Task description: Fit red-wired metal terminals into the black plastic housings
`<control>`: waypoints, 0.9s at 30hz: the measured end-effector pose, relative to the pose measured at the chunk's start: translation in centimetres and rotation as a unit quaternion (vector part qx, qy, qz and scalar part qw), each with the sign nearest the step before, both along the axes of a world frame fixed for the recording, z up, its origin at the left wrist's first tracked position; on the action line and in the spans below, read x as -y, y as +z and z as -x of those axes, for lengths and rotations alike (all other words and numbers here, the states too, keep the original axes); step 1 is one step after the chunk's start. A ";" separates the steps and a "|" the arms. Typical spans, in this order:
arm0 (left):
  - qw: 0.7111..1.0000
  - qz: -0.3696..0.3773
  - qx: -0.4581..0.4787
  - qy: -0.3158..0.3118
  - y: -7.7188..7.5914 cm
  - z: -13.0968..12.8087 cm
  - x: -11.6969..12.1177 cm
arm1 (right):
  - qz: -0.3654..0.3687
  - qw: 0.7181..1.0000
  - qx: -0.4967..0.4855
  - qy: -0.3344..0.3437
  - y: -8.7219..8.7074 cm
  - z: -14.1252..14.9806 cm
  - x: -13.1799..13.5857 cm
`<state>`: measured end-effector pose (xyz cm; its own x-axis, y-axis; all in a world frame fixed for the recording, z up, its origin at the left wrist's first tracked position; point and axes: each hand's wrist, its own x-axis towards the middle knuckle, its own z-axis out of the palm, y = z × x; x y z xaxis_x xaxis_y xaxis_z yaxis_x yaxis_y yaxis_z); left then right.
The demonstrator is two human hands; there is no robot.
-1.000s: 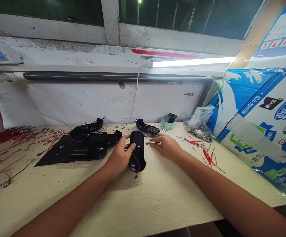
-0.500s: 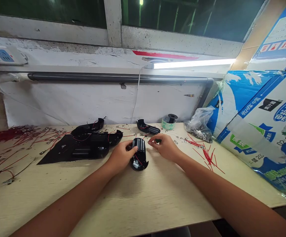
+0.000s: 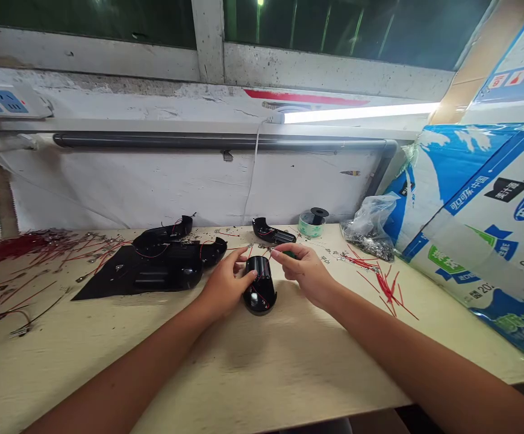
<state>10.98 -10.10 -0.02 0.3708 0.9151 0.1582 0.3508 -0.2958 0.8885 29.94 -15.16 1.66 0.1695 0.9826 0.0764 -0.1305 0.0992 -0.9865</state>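
My left hand [image 3: 227, 282] grips a glossy black plastic shell [image 3: 261, 296] by its left side, thumb on top and fingers along the edge. The shell has a ribbed battery compartment at its far end and a thin red wire inside. At its far edge, small metal contacts on wires stick up. My right hand [image 3: 302, 265] is pinched beside these contacts, thumb and forefinger together; what lies between the tips is too small to make out. A dark green thing [image 3: 290, 255] shows partly under its fingers. Behind, another black shell [image 3: 273, 231] lies near the wall.
Several black shells [image 3: 171, 268] lie on a black sheet [image 3: 102, 282] to the left. Red wires [image 3: 18, 247] spread at far left, with more red wires [image 3: 388, 288] at right. A tape roll [image 3: 311, 225], a plastic bag of metal parts [image 3: 370, 232] and a large carton [image 3: 474, 211] stand at right.
My right hand has come up to the shell's far edge, its fingertips now at the metal contacts. The shell has tipped in my left hand, and my left forefinger reaches further toward its far end.
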 end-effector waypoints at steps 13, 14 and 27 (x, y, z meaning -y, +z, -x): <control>0.992 -0.111 0.054 -0.024 -0.1 -0.3 0.6 | -0.002 1.000 -0.011 0.017 -1.2 1.5 0.2; 0.992 -0.113 0.050 -0.023 -0.1 -0.4 0.6 | 0.001 1.000 -0.016 0.018 -1.2 1.6 0.2; 0.980 -0.115 0.161 0.032 1.0 -0.6 1.6 | -0.038 0.999 0.014 -0.020 -0.6 2.0 0.8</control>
